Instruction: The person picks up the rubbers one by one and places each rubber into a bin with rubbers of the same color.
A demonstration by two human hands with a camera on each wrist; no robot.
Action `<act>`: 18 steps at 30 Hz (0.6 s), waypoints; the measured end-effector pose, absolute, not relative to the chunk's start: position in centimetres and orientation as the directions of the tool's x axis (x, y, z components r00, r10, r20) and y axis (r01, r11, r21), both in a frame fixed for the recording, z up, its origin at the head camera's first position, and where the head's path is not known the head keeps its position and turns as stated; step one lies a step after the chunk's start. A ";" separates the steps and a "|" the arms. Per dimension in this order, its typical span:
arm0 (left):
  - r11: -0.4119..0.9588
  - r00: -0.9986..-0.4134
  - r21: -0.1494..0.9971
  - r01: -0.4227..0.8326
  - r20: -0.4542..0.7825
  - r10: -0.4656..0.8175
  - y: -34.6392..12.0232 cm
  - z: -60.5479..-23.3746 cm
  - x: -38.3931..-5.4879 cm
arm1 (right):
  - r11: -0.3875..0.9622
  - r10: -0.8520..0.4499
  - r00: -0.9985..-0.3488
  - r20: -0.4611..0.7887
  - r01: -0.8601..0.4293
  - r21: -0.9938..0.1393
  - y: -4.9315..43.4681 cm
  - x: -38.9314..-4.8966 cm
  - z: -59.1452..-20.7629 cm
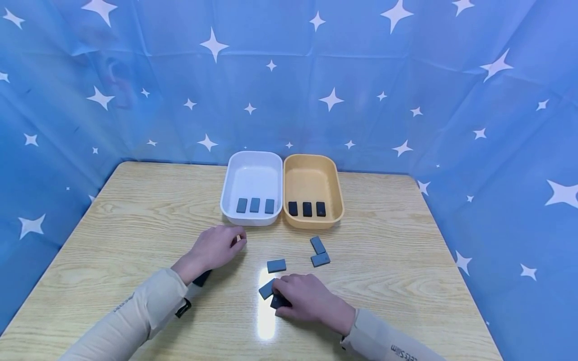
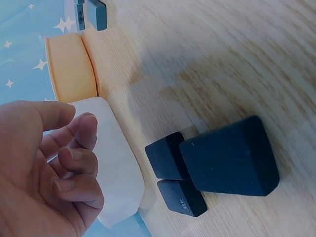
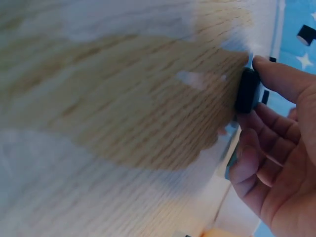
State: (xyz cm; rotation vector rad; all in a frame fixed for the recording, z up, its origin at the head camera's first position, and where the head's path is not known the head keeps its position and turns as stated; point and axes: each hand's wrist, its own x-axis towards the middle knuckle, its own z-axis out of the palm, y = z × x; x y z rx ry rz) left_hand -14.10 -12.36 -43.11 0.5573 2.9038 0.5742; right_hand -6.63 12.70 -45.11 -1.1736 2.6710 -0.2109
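My right hand (image 1: 307, 301) is low over the table front, pinching a black rectangular block (image 3: 247, 91) between thumb and fingers. Partly under those fingers lies a grey-blue block (image 1: 267, 289). A second grey-blue block (image 1: 276, 265) is just beyond it. My left hand (image 1: 219, 245) hovers in front of the white bin (image 1: 253, 220), fingers loosely curled and holding nothing. Several black blocks (image 2: 229, 158) sit close together on the table below it; the left forearm mostly hides them in the head view.
Beside the white bin, touching it, stands an orange bin (image 1: 311, 224). Three grey-blue blocks (image 1: 255, 205) line the white bin's near side; three black blocks (image 1: 307, 209) line the orange one's. Two more grey-blue blocks (image 1: 320, 259) lie before the orange bin. A starry blue curtain (image 1: 289, 75) hangs behind.
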 end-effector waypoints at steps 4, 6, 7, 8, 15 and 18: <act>0.859 -0.923 0.389 0.332 -0.053 0.381 -12.4 -43.1 -14.1 | 0.679 -0.733 -0.664 -0.147 -0.704 -0.208 12.6 -6.6 -45.1; 0.859 -0.924 0.391 0.330 -0.055 0.380 -12.4 -43.1 -14.1 | 0.686 -0.728 -0.667 -0.161 -0.698 -0.208 12.5 -6.6 -45.2; 0.859 -0.924 0.393 0.329 -0.055 0.379 -12.4 -43.1 -14.1 | 0.688 -0.725 -0.668 -0.170 -0.694 -0.209 12.5 -6.7 -45.2; 0.858 -0.924 0.394 0.328 -0.055 0.378 -12.4 -43.1 -14.1 | 0.691 -0.722 -0.668 -0.177 -0.691 -0.211 12.5 -6.7 -45.2; 0.858 -0.923 0.390 0.334 -0.046 0.381 -12.4 -43.1 -14.1 | 0.689 -0.724 -0.669 -0.165 -0.698 -0.195 12.7 -6.9 -44.9; 0.858 -0.923 0.389 0.335 -0.046 0.381 -12.4 -43.2 -14.1 | 0.685 -0.728 -0.669 -0.150 -0.703 -0.190 12.9 -7.2 -44.6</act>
